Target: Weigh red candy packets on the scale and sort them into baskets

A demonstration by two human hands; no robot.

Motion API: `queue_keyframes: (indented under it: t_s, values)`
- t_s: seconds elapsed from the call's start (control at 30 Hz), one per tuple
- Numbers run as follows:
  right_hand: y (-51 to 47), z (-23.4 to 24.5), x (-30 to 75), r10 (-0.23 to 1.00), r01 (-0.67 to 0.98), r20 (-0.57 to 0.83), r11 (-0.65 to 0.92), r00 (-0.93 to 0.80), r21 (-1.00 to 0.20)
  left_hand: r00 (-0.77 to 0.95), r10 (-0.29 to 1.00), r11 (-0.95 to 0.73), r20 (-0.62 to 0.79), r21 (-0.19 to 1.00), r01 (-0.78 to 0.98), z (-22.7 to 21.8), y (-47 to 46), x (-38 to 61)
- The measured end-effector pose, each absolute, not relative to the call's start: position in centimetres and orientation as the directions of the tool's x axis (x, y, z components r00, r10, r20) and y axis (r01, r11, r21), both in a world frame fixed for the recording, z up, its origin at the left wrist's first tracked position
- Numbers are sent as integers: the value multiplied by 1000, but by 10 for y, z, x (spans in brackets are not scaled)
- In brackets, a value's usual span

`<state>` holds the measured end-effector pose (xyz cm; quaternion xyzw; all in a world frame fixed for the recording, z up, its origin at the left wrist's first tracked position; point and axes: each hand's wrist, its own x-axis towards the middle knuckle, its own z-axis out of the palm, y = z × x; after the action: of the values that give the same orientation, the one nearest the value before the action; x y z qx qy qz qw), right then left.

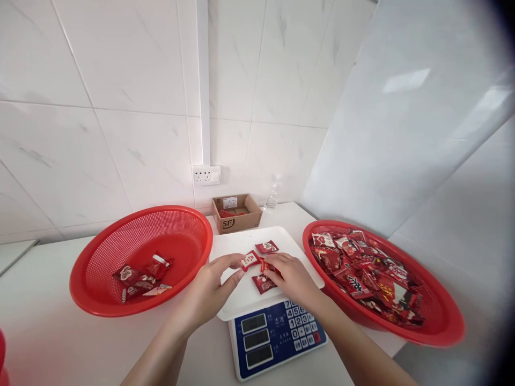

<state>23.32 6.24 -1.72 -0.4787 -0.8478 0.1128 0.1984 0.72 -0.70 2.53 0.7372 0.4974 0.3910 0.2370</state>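
Both my hands rest on the white tray [241,297] of a blue electronic scale [277,338]. My left hand [211,289] pinches a small red snack packet [249,260] between thumb and fingers. My right hand [292,276] is curled over another red packet [266,266]. Two more red packets lie loose on the tray, one at the back [266,247] and one in front [263,283]. A red mesh basket on the left [100,300] holds a few packets [140,276]. A red mesh basket on the right [442,329] is heaped with many packets [362,273].
A small open cardboard box [237,213] stands against the tiled wall behind the scale, with a clear plastic bottle [272,195] beside it. A wall socket [206,175] sits above. The white table [40,321] ends at the right, past the full basket.
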Motion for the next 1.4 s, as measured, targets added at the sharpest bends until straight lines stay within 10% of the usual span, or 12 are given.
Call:
queue_keyframes:
  t_s: [0.53,0.8,1.03,1.4]
  values:
    - [73,-21,232,923,855,-26,345,-384,-386,217,929,-369,299,753,545,24,-9,9]
    - [82,-5,313,958,842,262,231,-111,-487,200,940,-340,274,754,562,25,-9,9]
    - [81,-15,379,972,905,-153,101,-178,-413,182,944,-329,276,732,596,21,-6,10]
    - [76,-15,376,944,861,-243,77,-225,-502,163,942,-330,293,724,606,19,-4,12]
